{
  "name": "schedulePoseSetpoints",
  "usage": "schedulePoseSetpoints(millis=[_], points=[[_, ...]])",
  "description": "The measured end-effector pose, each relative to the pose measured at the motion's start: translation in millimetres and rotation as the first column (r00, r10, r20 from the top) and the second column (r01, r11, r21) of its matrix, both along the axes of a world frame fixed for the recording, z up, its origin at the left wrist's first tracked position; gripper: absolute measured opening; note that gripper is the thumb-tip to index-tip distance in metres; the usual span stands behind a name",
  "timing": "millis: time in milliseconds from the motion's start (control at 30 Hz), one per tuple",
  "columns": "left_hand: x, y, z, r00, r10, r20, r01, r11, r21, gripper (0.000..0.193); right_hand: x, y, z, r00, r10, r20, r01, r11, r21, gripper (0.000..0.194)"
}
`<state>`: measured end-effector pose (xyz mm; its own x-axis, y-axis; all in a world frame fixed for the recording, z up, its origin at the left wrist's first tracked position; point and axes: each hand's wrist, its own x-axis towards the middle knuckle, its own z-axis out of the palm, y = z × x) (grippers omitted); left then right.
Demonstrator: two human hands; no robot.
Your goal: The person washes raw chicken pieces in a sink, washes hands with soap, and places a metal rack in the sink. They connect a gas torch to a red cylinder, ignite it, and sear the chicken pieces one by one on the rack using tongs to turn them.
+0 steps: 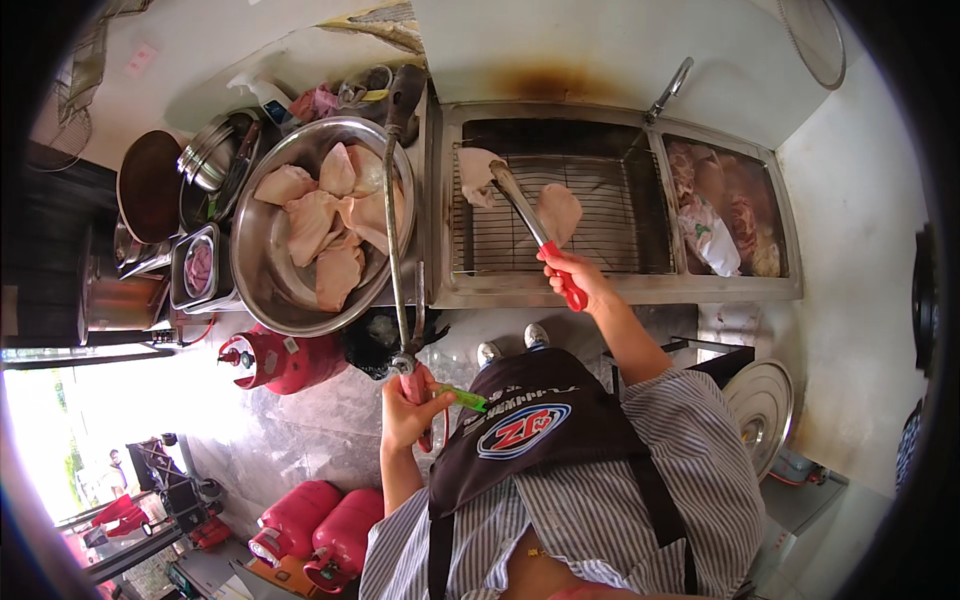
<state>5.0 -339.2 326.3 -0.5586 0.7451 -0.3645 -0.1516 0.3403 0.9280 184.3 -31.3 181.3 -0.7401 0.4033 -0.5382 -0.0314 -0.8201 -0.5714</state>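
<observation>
My left hand (405, 416) grips the red handle of a long-tubed gas blowtorch (390, 217) and also holds a green lighter (463, 397). The torch's dark burner head (406, 94) lies past the steel bowl's right rim; no flame shows. My right hand (581, 279) is closed on the red handle of metal tongs (529, 210). The tong tips touch a pale piece of raw skin-on meat (474, 169) at the left of a wire rack (510, 251) in the sink basin; whether they pinch it I cannot tell. A second piece (559, 214) lies on the rack.
Left, a large steel bowl (270, 262) holds several raw pieces. A second basin (795, 247) holds meat in water and a plastic bag, near a faucet (669, 90). Pots (148, 187) and a spray bottle (266, 97) crowd the left. Red gas cylinders (300, 364) stand on the floor.
</observation>
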Motion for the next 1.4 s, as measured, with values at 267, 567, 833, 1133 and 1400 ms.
schedulePoseSetpoints(millis=[267, 567, 833, 1133, 1400], points=[[3.8, 27.8, -19.8, 0.995, -0.096, -0.001, 0.096, 0.994, -0.045, 0.034, 15.2, -35.7, -43.1, 0.980, -0.180, -0.086, 0.141, 0.930, -0.340, 0.028], [4.0, 23.4, -19.8, 0.986, -0.163, 0.031, 0.165, 0.985, -0.053, 0.033, 28.0, -59.6, 65.3, 0.831, -0.139, 0.538, -0.166, 0.862, 0.479, 0.033], [-11.1, -14.0, -5.1, 1.000, -0.029, 0.008, 0.029, 0.998, -0.049, 0.030, -160.0, -63.4, 109.7, 0.921, -0.088, 0.379, -0.389, -0.235, 0.891, 0.078], [-25.4, -13.5, -12.8, 0.998, 0.040, -0.057, -0.035, 0.996, 0.085, 0.036, -147.8, -90.8, 132.9, 0.999, -0.042, -0.034, 0.019, -0.315, 0.949, 0.022], [-9.0, 31.7, -12.8, 0.952, -0.258, 0.167, 0.236, 0.961, 0.144, 0.031, -20.7, -175.9, 138.6, 0.915, 0.394, 0.091, -0.375, 0.743, 0.554, 0.042]])
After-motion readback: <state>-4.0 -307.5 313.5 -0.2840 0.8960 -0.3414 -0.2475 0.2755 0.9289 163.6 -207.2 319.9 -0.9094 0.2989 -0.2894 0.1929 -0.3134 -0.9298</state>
